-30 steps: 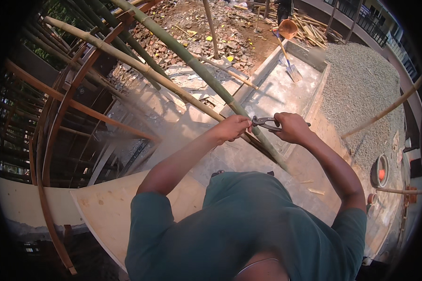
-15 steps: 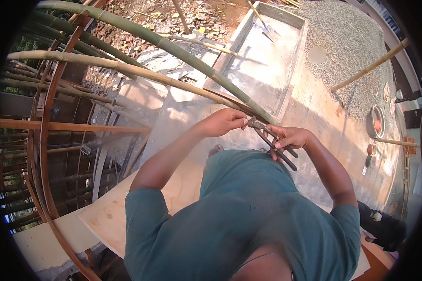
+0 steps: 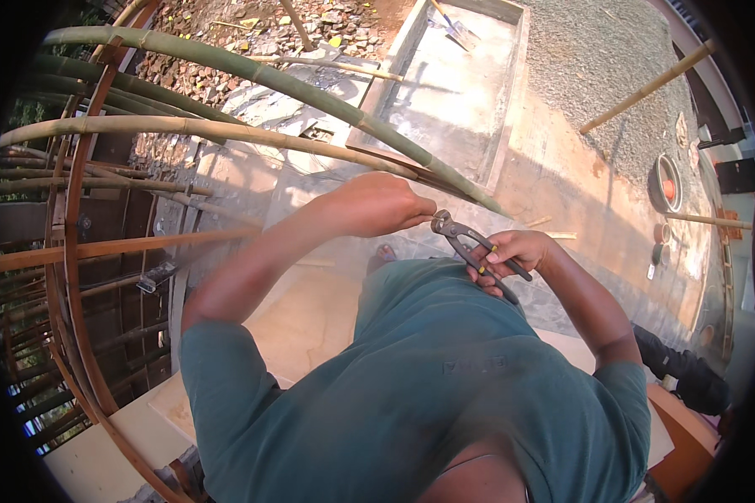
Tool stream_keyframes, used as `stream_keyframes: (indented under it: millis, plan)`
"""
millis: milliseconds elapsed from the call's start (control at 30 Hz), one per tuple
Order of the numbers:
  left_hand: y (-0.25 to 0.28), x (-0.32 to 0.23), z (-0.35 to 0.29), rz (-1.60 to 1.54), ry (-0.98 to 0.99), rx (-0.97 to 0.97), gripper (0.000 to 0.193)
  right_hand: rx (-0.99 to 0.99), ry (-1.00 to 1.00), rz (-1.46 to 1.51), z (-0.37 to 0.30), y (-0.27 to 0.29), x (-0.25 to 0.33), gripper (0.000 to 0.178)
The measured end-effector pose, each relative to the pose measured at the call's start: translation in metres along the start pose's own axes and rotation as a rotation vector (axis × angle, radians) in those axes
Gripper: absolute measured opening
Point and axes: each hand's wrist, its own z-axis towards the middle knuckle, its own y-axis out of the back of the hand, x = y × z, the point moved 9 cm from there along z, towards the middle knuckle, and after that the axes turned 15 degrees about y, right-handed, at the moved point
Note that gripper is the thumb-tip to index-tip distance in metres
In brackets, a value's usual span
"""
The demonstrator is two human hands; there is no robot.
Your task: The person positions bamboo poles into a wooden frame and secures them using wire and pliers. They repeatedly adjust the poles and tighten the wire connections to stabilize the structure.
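Observation:
My right hand (image 3: 516,248) grips a pair of end-cutting pincers (image 3: 453,231) by its dark handles, which have small yellow marks. The handles are spread apart, with my fingers around and between them. The pincers' rounded head points up and left, toward my left hand (image 3: 384,204). That hand is closed in a pinch right beside the jaws. Whatever is between its fingertips is too small to make out. Both hands are held in front of my green shirt.
Long bamboo poles (image 3: 252,74) slant across the left and middle, near my hands. Beyond lies a shallow concrete trough (image 3: 512,92) with a shovel (image 3: 461,35) in it. A gravel heap (image 3: 596,59) is at far right, with a round basin (image 3: 667,183) nearby. Plywood (image 3: 298,310) lies at left.
My left forearm has swung out and its hand has shifted left and up, still pinched near the jaws. The pincers' handles look spread wider. The whole view has moved slightly.

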Motion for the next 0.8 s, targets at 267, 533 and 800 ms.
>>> stream_keyframes:
  millis: [267, 533, 800]
  plan:
    - [-0.041, 0.023, 0.005, -0.563, 0.185, 0.184, 0.032, -0.189, -0.239, -0.89, -0.013, 0.03, 0.043, 0.059]
    - [-0.102, 0.043, 0.012, -1.195, 0.649, 0.249, 0.032, -0.667, -0.102, -1.945, -0.013, 0.038, 0.093, 0.038]
    - [-0.123, 0.037, 0.033, -1.227, 0.527, 0.188, 0.029, -0.315, -0.111, -1.518, -0.033, 0.058, 0.066, 0.056]
